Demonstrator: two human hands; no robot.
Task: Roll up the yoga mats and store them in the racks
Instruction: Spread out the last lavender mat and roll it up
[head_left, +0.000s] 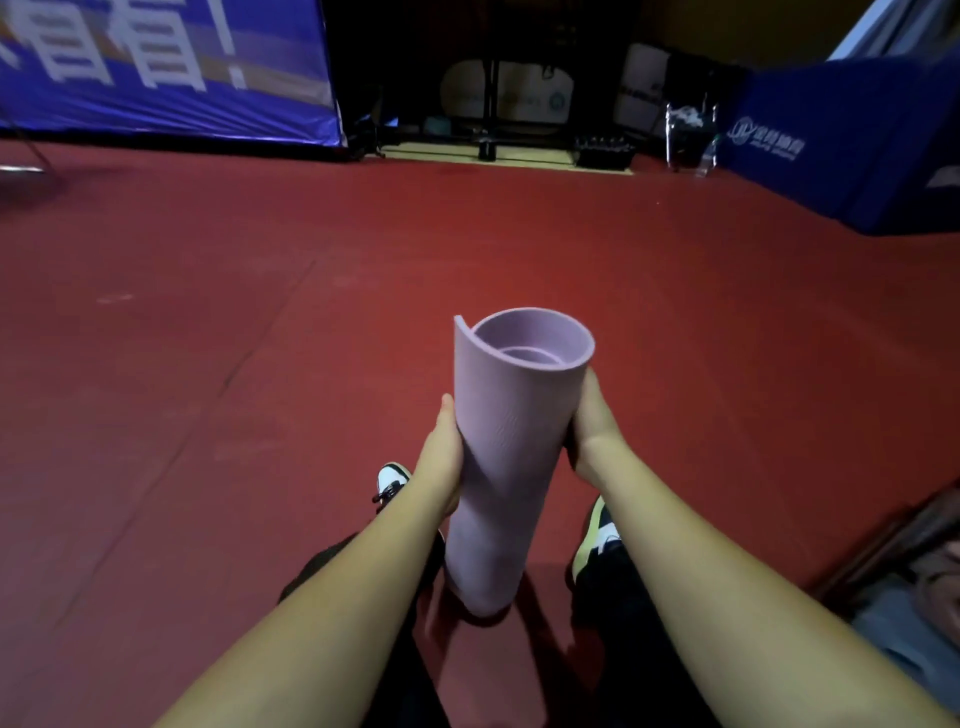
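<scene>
A rolled lilac yoga mat (501, 447) stands nearly upright in front of me, its open end facing up and its lower end near the red floor between my shoes. My left hand (441, 457) grips its left side at mid-height, thumb pointing up along the roll. On the opposite side my right hand (592, 421) holds the mat, its fingers wrapped behind and hidden. The outer flap of the mat stands slightly loose at the top left.
Red floor (260, 312) stretches ahead. A blue banner (166, 73) hangs at the back left and blue padded barriers (852, 140) at the right. Dark stands and gear (493, 104) crowd the far middle. Bags or cloth (914, 587) lie at the lower right.
</scene>
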